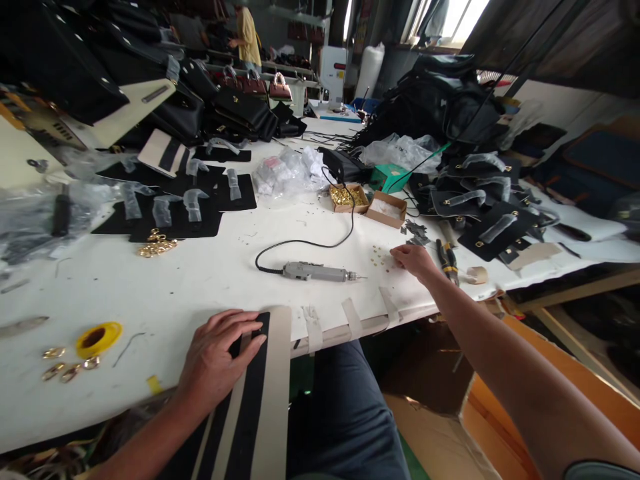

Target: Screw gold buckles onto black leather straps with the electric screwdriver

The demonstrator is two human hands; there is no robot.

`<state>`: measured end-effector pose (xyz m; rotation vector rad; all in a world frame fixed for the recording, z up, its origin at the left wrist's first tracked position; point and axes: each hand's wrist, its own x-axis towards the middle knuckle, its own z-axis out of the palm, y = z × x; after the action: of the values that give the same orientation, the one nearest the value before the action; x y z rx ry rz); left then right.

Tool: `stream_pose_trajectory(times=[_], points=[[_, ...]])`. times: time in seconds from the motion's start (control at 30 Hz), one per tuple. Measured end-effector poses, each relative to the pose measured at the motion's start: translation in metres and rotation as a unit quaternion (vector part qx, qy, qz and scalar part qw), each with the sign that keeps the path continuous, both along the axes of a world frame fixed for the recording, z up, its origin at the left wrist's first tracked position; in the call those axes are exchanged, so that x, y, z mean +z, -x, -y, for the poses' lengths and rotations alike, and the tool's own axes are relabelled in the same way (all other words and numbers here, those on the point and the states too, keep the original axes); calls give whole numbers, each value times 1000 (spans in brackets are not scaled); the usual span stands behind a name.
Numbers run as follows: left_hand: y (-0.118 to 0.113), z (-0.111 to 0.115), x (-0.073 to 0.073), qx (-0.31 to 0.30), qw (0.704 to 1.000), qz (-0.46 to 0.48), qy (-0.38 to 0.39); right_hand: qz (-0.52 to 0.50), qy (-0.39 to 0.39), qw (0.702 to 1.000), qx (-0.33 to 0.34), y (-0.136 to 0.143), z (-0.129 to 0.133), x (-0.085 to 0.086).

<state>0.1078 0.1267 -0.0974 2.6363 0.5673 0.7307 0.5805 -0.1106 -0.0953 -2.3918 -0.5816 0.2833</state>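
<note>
1. L hand (217,350): btm ctr-left of frame; fingers part bent, slightly spread, thumb apart, on striped panel (277,360) at near edge of desk (225,267).
2. R hand (414,259): ctr-right; fingers close together beside small gold-col. pcs (376,261); cannot tell if a pc is held.
3. Elec. screwdriver (323,273): ctr, bit twd R hand, apart.
4. Pliers (447,261): right of R hand.
</note>
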Motion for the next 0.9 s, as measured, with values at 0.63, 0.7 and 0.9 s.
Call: stream_pose_trajectory(times=[0.63,0.7,0.9], points=[[0,0,0,1,1000,-8,-3,97,141,985,-15,-32,-3,6],[0,1,1,3,1000,-8,-3,94,151,984,-10,-33,-6,9],[1,1,0,5,1000,-8,-4,27,122,992,28,-28,-8,13]])
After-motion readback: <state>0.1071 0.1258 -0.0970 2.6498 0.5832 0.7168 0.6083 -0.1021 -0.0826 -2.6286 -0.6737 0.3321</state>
